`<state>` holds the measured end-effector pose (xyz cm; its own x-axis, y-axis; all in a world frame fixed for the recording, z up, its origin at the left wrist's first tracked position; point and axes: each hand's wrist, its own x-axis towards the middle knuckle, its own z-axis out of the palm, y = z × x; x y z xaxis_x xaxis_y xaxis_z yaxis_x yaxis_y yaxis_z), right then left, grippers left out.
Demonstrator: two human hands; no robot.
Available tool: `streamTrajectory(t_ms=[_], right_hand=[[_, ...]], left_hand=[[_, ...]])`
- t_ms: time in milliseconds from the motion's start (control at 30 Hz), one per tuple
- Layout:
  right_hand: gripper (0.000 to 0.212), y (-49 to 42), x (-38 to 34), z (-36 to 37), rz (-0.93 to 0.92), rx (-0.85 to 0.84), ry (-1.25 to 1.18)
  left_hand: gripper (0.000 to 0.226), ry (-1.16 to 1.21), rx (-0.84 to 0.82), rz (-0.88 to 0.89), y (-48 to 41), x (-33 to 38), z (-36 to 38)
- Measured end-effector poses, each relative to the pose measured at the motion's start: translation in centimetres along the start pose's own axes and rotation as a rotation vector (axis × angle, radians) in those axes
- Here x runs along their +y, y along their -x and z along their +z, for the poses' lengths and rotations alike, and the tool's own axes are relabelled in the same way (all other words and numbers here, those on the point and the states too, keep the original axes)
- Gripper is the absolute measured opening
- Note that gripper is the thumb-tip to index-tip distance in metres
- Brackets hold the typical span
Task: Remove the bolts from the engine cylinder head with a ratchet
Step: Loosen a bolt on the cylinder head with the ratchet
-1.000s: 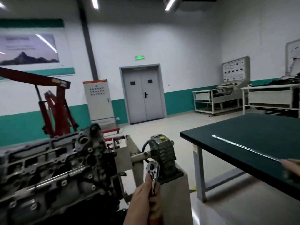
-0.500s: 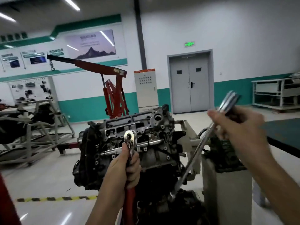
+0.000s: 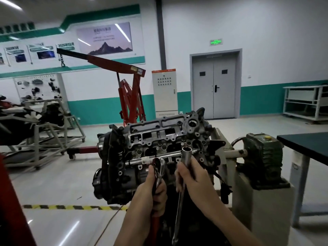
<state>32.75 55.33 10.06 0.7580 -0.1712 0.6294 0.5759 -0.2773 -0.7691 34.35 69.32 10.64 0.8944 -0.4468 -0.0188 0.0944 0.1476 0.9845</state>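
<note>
As the cylinder head (image 3: 159, 137) sits mid-scene on its stand (image 3: 229, 153), with its open face turned toward the viewer, both hands are raised just in front of it. The left hand (image 3: 150, 196) has its grip clamped round the ratchet (image 3: 159, 166). Its fingers curl on the shank just below the chrome head, which points up, and the red handle runs down past the wrist. The right hand (image 3: 193, 181) has its grip clamped on a long socket bar (image 3: 186, 155). The bar is held nearly upright, open socket end on top, with the thin shaft reaching toward the bottom edge. Ratchet and bar stand just beside each other, apart. Individual bolts cannot be told among the holes. A green gearbox (image 3: 262, 153) sits right of the stand, a dark worktop (image 3: 305, 144) at far right, and a red crane (image 3: 131, 96) behind.
</note>
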Motion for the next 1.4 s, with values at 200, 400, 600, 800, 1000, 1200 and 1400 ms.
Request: streamTrajectory(t_ms=[200, 400, 600, 800, 1000, 1200, 1400], right_hand=[[0.034, -3.0, 0.6, -3.1, 0.208, 0.52, -0.551], [0.042, -5.1, 1.5, -9.2, 0.372, 0.856, -1.161], [0.038, -5.0, 2.6, -12.1, 0.441, 1.031, -1.287], [0.034, -5.0, 4.1, -11.4, 0.548, 1.086, -1.263], [0.036, -5.0, 4.3, -10.6, 0.607, 1.111, -1.283], [0.036, -5.0, 4.1, -10.4, 0.613, 1.108, -1.347], [0.037, -4.9, 4.0, -10.7, 0.508, 1.099, -1.336]], left_hand=[[0.058, 0.06, -0.052, -0.026, -0.3, -0.4, -1.2], [0.062, 0.114, -0.155, -0.041, -0.9, -0.8, -1.9], [0.062, 0.258, -0.29, -0.028, -1.4, -1.3, -1.8], [0.061, 0.217, -0.377, 0.016, -0.2, -0.6, -1.4], [0.062, 0.189, -0.398, 0.029, 0.4, -0.6, -1.3], [0.058, 0.195, -0.378, 0.028, 0.1, -1.0, -1.3], [0.058, 0.173, -0.316, 0.024, -0.1, -1.2, -1.2]])
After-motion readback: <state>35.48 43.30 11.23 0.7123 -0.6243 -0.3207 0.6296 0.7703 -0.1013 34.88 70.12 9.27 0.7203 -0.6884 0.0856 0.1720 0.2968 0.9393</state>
